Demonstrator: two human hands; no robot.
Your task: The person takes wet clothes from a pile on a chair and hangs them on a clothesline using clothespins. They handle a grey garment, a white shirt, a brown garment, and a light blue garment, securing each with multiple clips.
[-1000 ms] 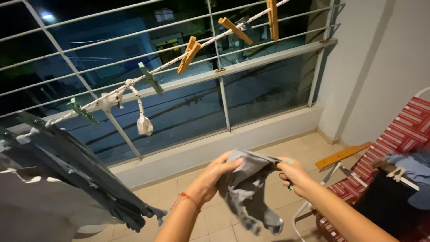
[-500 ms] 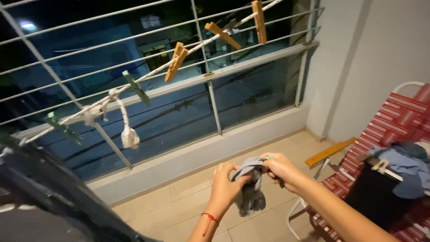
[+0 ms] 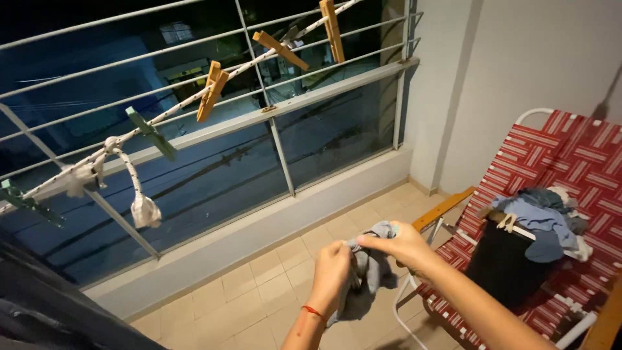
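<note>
balcony at night, seen from beside the person. the largest fixture is the railing with glass panels below, running along the tiled floor. a red-and-white folding chair stands at the right against the wall; a dark laundry basket sits on its seat, heaped with blue and pale clothes. a clothesline crosses in front of the railing, carrying wooden pegs and green pegs, with a knotted loose end hanging down. a dark garment hangs at lower left.

the grey cloth is held in the air between both hands, over the floor and just beside the chair's arm. the left hand is closed on its left edge; the right hand pinches the top edge, fingers closed.

risk, as a judgement: the cloth is bunched and held only by its edges, so a loosened pinch could drop it onto the floor and dirty it. the heaped clothes overhang the basket rim and could slide off if the chair is knocked.

not verifiable: the kind of garment, since its lower part is crumpled and in shadow; whether the right hand also holds a peg; the basket's contents below the top layer; the dark garment, cut off by the frame edge.
</note>
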